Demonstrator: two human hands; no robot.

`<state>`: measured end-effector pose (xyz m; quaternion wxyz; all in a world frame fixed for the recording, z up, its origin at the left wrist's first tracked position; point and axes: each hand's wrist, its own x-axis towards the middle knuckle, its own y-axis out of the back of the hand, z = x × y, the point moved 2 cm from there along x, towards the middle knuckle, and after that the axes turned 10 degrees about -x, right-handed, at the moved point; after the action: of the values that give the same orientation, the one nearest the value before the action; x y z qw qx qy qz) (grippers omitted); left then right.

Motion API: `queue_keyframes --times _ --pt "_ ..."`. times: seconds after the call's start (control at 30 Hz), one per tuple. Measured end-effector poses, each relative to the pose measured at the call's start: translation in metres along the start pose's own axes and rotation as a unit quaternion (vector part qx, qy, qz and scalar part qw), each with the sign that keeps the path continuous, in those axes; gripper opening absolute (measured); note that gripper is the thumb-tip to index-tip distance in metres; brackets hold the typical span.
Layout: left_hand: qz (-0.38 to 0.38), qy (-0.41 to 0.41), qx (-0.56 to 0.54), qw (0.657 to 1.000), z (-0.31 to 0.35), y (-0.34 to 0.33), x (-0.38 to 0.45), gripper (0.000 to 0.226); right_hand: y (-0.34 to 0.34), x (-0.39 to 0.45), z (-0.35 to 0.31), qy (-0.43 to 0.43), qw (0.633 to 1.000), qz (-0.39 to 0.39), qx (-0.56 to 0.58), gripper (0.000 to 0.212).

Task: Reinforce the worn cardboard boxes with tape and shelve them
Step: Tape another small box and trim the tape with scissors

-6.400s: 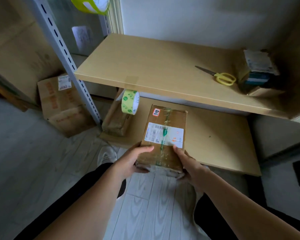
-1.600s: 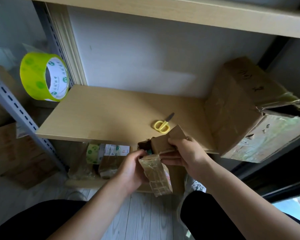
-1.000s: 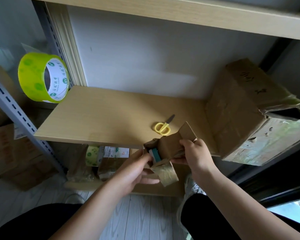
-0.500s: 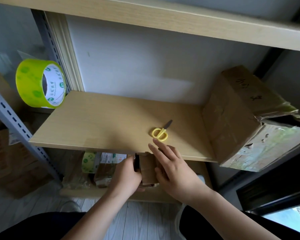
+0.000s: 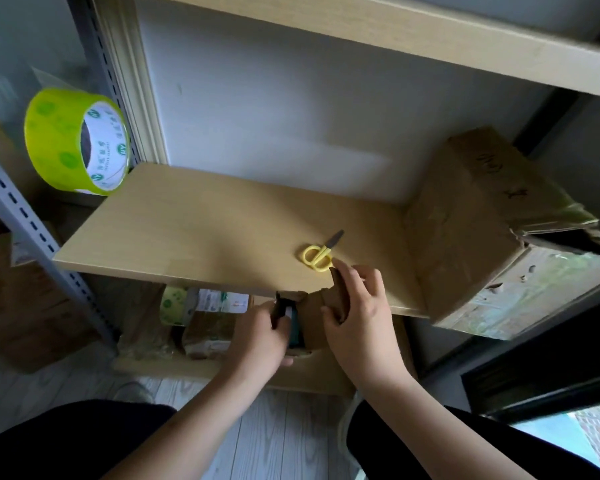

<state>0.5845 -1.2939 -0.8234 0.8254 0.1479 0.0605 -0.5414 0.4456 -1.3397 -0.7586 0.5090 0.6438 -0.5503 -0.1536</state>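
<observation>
Head view: we hold a small open cardboard box [image 5: 314, 318] at the front edge of the wooden shelf [image 5: 194, 233]. Our left hand [image 5: 262, 336] has its grip curled round the box's left side; our right hand [image 5: 357, 317] pinches its raised flap. Yellow scissors [image 5: 317, 256] lie just beyond, a large worn box [image 5: 465, 230] at right, a green tape roll [image 5: 75, 142] at left.
</observation>
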Motion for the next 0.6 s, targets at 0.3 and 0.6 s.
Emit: queue_keyframes --times 0.3,0.6 --pt "0.061 -0.078 0.097 0.99 0.005 -0.014 -0.008 0.016 -0.005 -0.008 -0.007 -0.039 0.997 0.003 -0.071 0.088" --pt "0.048 -0.067 0.08 0.993 -0.001 -0.025 -0.011 0.032 -0.021 -0.024 -0.018 0.028 0.997 -0.039 -0.057 0.093"
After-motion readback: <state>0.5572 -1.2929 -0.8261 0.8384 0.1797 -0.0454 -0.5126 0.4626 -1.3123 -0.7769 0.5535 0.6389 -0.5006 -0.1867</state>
